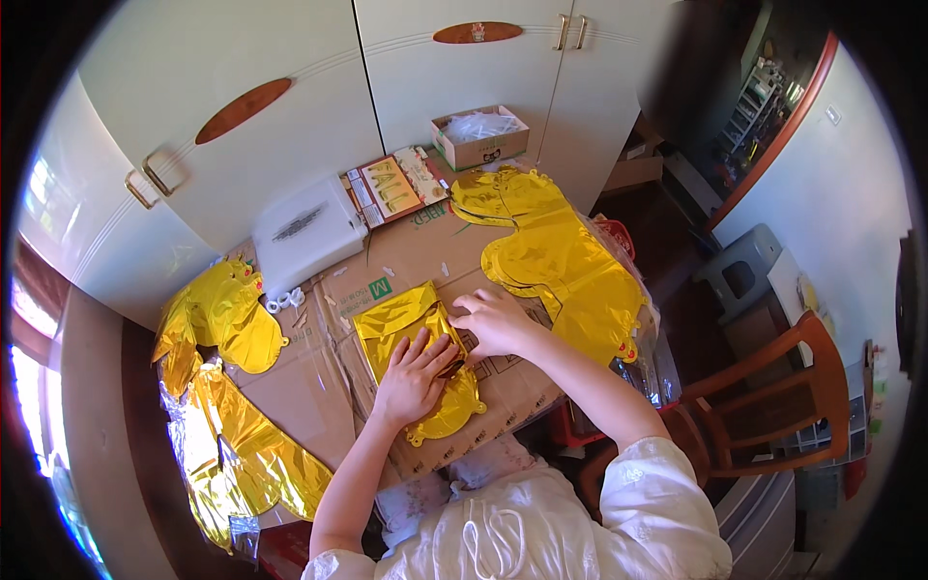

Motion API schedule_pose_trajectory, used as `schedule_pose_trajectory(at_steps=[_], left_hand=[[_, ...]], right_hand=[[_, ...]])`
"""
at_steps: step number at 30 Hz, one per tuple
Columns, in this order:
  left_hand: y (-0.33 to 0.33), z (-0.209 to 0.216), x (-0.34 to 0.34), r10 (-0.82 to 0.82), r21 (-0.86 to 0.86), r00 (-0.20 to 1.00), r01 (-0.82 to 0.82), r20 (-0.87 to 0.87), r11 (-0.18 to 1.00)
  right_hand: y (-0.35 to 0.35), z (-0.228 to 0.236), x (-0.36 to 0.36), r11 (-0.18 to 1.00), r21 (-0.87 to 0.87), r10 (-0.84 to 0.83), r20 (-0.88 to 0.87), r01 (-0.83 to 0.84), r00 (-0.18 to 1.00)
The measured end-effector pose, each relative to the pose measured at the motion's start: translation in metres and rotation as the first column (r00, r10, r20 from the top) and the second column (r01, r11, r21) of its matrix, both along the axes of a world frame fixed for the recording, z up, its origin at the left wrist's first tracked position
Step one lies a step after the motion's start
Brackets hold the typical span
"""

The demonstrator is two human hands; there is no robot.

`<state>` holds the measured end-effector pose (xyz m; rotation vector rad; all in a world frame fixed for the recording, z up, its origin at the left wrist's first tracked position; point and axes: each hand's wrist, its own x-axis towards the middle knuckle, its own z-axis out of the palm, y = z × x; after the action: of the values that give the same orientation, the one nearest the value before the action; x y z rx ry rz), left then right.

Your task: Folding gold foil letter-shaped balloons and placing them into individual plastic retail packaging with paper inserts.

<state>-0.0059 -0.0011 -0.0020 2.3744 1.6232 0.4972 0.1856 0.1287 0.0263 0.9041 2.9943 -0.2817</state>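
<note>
A gold foil balloon (396, 329), flat and folded into a narrow packet, lies on the cardboard-covered table in front of me. Its rounded lower end with small tabs points toward me. My left hand (418, 375) lies flat on the lower half of the packet, fingers stretched out. At the packet's right edge is my right hand (491, 324), its bent fingers apart and its fingertips touching the foil. Between the two hands a dark reflective patch of foil shows. I see no foil clearly pinched by either hand.
Flat gold foil balloons lie in a right pile (561, 261) and left piles (227, 314). At the back stand a white case (307, 237), a printed flat package (389, 188) and a small carton (483, 145) of clear plastic pieces. A wooden chair (773, 406) stands right.
</note>
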Motion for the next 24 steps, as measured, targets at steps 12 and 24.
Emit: schedule_pose_trajectory(at_steps=[12, 24], left_hand=[[0.001, -0.001, 0.002, -0.006, 0.022, 0.996, 0.008, -0.09, 1.0], [-0.001, 0.003, 0.003, -0.013, 0.039, 0.986, 0.019, -0.166, 0.999]], right_hand=[[-0.005, 0.005, 0.001, 1.0, -0.03, 0.0, 0.115, 0.003, 0.993], [-0.009, 0.008, 0.014, 0.995, -0.083, 0.057, 0.121, -0.047, 0.991]])
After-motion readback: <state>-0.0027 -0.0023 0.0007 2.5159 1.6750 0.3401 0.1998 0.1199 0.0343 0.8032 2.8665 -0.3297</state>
